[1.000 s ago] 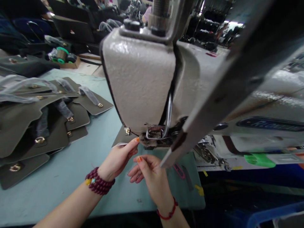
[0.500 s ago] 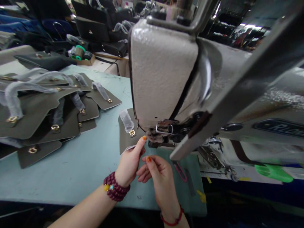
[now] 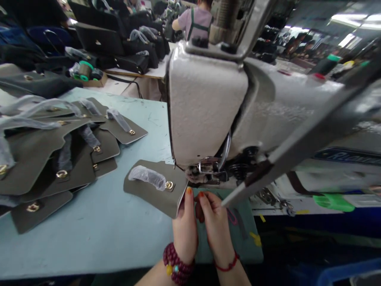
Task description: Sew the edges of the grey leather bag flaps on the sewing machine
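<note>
A grey-brown bag panel (image 3: 151, 198), with a plastic-wrapped handle (image 3: 146, 176) and a gold buckle, lies on the table left of the sewing machine's needle area. My left hand (image 3: 186, 222) is closed on the panel's right edge, thumb on top, fingers hidden beneath. Close beside it, just below the presser-foot area (image 3: 205, 174), my right hand (image 3: 216, 222) has thumb and fingers pinched together. Whatever is between those fingertips, if anything, is too small to make out. The grey sewing machine head (image 3: 205, 107) stands directly above both hands.
Several similar panels with wrapped handles (image 3: 44, 159) are piled on the light blue table (image 3: 98, 238) at left. A slanting metal bar (image 3: 285, 147) crosses in front at right. Thread spools (image 3: 85, 71) and black bags (image 3: 98, 39) stand behind. A person (image 3: 198, 20) is in the background.
The panel has turned and come out further left from under the machine head. My left hand has shifted right to its edge; my right hand, looser before, has pinched its fingers. The view has tilted slightly.
</note>
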The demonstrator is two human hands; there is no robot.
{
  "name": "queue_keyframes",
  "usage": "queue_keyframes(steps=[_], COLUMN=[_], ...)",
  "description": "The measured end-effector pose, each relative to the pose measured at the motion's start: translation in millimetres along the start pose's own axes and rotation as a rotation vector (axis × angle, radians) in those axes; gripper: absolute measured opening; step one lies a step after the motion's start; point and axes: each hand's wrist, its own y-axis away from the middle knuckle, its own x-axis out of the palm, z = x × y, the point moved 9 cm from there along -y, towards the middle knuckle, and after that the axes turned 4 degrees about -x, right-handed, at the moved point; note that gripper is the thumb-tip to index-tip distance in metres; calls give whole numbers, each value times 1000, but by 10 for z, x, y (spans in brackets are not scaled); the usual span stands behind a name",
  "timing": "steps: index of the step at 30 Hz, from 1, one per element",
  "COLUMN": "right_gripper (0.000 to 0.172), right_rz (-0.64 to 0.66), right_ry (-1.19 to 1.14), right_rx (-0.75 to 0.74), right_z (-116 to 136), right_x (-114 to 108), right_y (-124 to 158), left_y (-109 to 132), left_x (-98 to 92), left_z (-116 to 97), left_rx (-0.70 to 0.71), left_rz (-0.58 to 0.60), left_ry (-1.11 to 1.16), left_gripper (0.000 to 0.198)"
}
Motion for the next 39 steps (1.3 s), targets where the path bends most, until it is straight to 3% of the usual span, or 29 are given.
queue_keyframes(steps=[3, 5, 7, 8, 10, 12, 13, 16, 19, 23, 32, 35, 39], right_gripper=[40, 41, 44, 45, 47, 47, 47, 46, 44, 41, 39, 35, 31], right_rz=[-69, -56, -23, -11, -23, -66, -83, -63, -10, 12, -36, -93, -69], right_ry=[-9, -29, -17, 1, 55, 102, 111, 47, -53, -108, -77, -21, 14], right_rx=[6, 19, -8, -36, -114, -176, -187, -140, -80, -54, -75, -92, -114], right_z=[-18, -19, 38, 87, 209, 301, 317, 244, 142, 106, 148, 222, 272], right_x=[-43, 30, 172, 252, 382, 443, 449, 425, 379, 352, 342, 279, 270], right_y=[-6, -12, -36, -57, -107, -152, -170, -203, -206, -210, -215, -212, -196], left_y=[178, 220, 76, -42, -264, -459, -505, -503, -362, -219, -225, -279, -332], left_x=[-517, -1118, -1464, -1473, -1253, -892, -760, -441, -366, -354, -317, -312, -322], left_z=[292, 307, 49, -170, -605, -877, -1035, -1295, -1447, -1539, -1582, -1538, -1486], left_rx=[61, 168, 356, 495, 791, 952, 1038, 1113, 1112, 1118, 1119, 1075, 1072], left_rz=[-110, -288, -256, -158, 91, 375, 430, 577, 538, 494, 410, 407, 416], left_ry=[31, -8, -198, -347, -644, -882, -936, -1126, -1269, -1279, -1295, -1353, -1427], left_gripper=[50, 46, 48, 48, 51, 61, 65, 62, 59, 53, 48, 47, 49])
